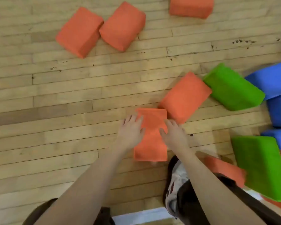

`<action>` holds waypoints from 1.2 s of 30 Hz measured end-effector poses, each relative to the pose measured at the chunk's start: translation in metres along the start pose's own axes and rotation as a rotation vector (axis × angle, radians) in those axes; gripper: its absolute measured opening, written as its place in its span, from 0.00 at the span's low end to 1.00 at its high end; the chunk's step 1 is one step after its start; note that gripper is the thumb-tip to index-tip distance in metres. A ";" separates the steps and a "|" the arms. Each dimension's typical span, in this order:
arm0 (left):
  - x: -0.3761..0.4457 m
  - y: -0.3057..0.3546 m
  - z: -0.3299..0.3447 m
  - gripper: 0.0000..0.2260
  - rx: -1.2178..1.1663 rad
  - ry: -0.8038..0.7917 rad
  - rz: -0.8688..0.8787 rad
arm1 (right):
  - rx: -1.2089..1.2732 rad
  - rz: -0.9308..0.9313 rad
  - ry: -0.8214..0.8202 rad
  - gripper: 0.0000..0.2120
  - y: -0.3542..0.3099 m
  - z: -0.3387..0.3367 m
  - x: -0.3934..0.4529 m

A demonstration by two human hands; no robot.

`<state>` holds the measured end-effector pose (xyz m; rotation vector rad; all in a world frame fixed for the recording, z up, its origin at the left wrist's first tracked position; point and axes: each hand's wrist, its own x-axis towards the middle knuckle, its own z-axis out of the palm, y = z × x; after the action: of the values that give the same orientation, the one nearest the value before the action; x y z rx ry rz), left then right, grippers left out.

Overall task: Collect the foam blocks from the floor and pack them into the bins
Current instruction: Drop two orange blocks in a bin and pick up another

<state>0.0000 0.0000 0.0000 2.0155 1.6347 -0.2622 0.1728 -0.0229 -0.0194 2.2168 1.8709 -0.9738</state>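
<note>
Left hand: fingers spread, pressed flat against the left side of an orange foam block. Right hand: fingers likewise spread, pressed against the block's right side. The block sits squeezed between the two palms, over the wooden floor; whether it is lifted or resting cannot be told.

Outward from the held block:
- At 1 o'clock, touching its far corner: a second orange block, lying aslant.
- At 2 o'clock, just beside that one: a green block.
- At 3 o'clock, by the right edge: blue blocks, crowded together.
- At 4 o'clock: a larger green block, with another orange block against its left side.
- At 11 o'clock, well apart: two orange blocks, touching side by side.
- At 12 o'clock, at the top edge: one more orange block.
- At 5 o'clock, under the right forearm: a shoe.
</note>
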 end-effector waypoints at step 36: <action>0.024 -0.023 0.029 0.44 -0.275 0.299 -0.042 | 0.487 -0.057 0.546 0.19 -0.004 0.038 0.059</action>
<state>-0.0110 0.0089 -0.0419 1.8770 1.7805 0.2504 0.1566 0.0113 -0.0782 2.9784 2.0779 -0.9898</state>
